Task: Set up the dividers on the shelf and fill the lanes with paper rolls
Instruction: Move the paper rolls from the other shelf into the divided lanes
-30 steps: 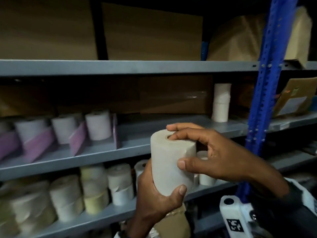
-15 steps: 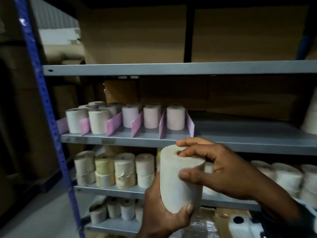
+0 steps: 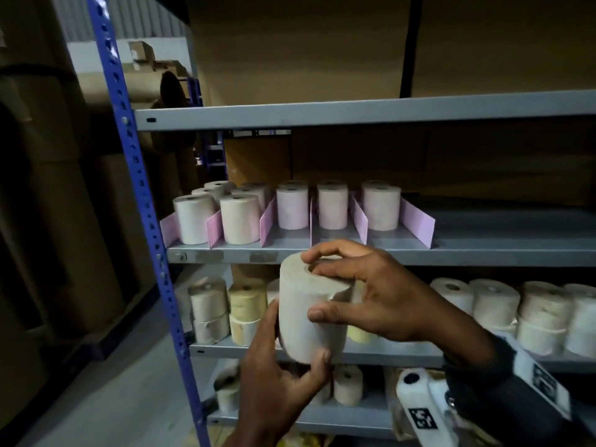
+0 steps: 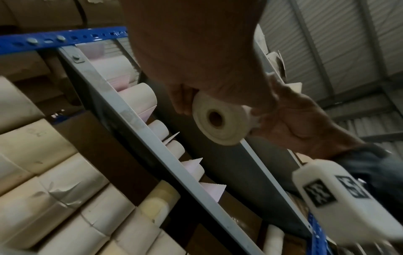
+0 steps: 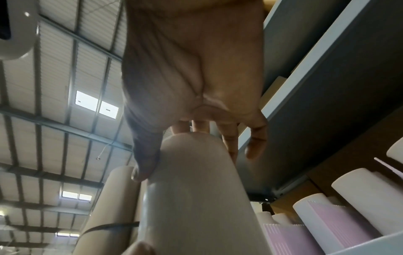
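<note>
An off-white paper roll (image 3: 306, 314) is held upright in front of the grey middle shelf (image 3: 483, 251), just below its front edge. My left hand (image 3: 296, 340) grips the roll's lower part from beneath, thumb on the front. My right hand (image 3: 314, 285) holds its top, fingers curled over the core hole and thumb on the side. Several pink dividers (image 3: 416, 221) stand on the shelf, with pale rolls (image 3: 382, 208) in the lanes between them. The left wrist view shows the roll's end (image 4: 220, 120) and both hands on it. In the right wrist view the roll (image 5: 196, 189) fills the space below my palm.
Bare shelf surface (image 3: 509, 227) lies right of the last divider. A blue upright post (image 3: 135, 175) bounds the rack on the left. The lower shelf holds stacked cream and yellow rolls (image 3: 245, 311). Cardboard boxes (image 3: 306, 43) fill the top shelf and the back.
The view has swung left, so the divided lanes now sit straight ahead. Both hands still hold the roll, now a little closer to the shelf's front edge.
</note>
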Action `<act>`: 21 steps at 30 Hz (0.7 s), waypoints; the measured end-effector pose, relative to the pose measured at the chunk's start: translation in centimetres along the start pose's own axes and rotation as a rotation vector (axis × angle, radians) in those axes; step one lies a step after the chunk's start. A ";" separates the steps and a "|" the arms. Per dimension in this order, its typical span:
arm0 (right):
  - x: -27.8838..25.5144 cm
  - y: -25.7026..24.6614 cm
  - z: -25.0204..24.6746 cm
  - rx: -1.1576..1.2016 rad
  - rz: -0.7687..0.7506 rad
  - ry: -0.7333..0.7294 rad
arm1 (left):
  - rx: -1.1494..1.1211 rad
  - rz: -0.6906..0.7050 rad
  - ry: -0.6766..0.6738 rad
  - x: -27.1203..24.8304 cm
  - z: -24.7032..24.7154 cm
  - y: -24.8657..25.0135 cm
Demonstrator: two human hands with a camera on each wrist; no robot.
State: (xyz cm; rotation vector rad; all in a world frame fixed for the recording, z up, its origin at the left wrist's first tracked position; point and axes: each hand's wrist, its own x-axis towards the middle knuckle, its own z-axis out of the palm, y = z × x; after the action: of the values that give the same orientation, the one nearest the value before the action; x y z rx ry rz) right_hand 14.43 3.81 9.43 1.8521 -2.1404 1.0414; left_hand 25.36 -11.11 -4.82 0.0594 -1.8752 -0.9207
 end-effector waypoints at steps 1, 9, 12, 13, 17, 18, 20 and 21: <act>0.8 0.1 0.5 -0.016 0.010 0.027 | 0.056 -0.006 0.040 0.1 -0.2 -0.5; 8.0 2.1 3.3 -0.190 0.153 0.121 | 0.390 0.159 -0.058 1.2 0.1 -3.8; 10.4 3.7 3.9 -0.202 0.182 0.136 | 0.501 0.153 -0.178 2.3 0.9 -5.5; 11.2 4.3 4.1 -0.208 0.185 0.140 | 0.523 0.142 -0.201 2.8 1.2 -6.1; 13.5 6.7 4.8 -0.294 0.206 0.147 | 0.562 0.114 -0.226 4.9 2.5 -8.2; 14.0 7.3 4.8 -0.289 0.210 0.147 | 0.563 0.102 -0.229 5.3 3.0 -8.6; 15.1 8.6 4.8 -0.286 0.212 0.150 | 0.559 0.076 -0.237 6.3 3.7 -9.2; 15.6 9.2 4.7 -0.298 0.213 0.146 | 0.555 0.067 -0.236 6.8 4.0 -9.5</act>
State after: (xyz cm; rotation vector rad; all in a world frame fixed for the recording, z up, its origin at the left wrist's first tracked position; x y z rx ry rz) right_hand 3.85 -11.63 10.10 1.3989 -2.2931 0.8085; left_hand 15.51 -18.41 -6.39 0.2309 -2.2921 -0.3493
